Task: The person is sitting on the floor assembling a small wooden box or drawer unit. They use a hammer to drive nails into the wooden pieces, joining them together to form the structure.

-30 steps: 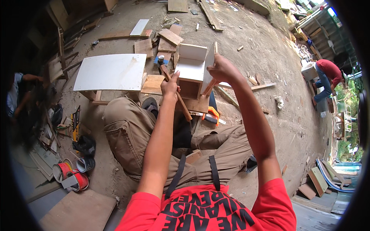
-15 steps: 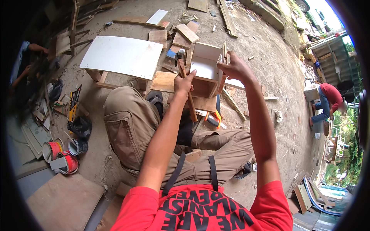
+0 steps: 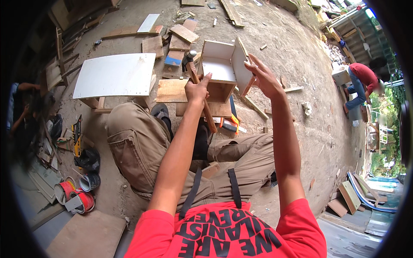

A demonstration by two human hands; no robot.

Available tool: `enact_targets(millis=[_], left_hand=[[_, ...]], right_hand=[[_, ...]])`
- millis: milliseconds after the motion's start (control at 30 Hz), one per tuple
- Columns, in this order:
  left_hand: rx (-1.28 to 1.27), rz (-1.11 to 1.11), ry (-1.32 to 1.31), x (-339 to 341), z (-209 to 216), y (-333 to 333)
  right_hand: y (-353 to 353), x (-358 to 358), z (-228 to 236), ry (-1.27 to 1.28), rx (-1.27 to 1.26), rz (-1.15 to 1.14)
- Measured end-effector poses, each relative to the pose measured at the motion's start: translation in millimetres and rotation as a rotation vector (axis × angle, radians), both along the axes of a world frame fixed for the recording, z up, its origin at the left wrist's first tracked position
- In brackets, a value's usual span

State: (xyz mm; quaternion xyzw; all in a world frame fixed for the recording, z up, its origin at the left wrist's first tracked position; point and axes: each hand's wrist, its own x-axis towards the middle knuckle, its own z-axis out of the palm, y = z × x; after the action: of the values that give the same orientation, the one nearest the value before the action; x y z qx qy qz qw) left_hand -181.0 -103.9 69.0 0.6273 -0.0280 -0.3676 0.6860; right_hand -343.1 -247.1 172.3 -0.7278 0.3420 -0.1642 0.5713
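Observation:
My left hand is wrapped around the wooden handle of a hammer, its metal head pointing away from me. Just right of the hammer stands a small wooden box with white inner faces. A white-faced panel stands upright, slightly slanted, along the box's right side. Against that panel's outer edge rests my right hand, fingers stretched out and not wrapped round anything. Whether the panel is fastened to the box cannot be told. A bare wooden board juts out left of the box, partly behind my left hand.
A low white-topped table stands left. Wood offcuts lie beyond the box. A handsaw with an orange and black handle is near my legs. Paint cans sit lower left. A person in red bends at far right; another is at far left.
The white-faced panel has come upright at the box's right side. My right hand has gone from a closed grip to stretched fingers. My left hand keeps the hammer. The whole view has shifted.

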Motion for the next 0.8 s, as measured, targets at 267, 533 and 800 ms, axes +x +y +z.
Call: enact_targets(millis=[267, 533, 800], left_hand=[[0.012, -0.026, -0.031, -13, 6, 0], [0.039, -0.048, -0.109, -15, 7, -6], [-0.014, -0.037, -0.081, -6, -2, -8]], right_hand=[[48, -12, -19, -0.036, -0.229, -0.221], [35, -12, -46, -0.128, -0.321, -0.236], [52, -7, -56, -0.005, -0.538, -0.234]])
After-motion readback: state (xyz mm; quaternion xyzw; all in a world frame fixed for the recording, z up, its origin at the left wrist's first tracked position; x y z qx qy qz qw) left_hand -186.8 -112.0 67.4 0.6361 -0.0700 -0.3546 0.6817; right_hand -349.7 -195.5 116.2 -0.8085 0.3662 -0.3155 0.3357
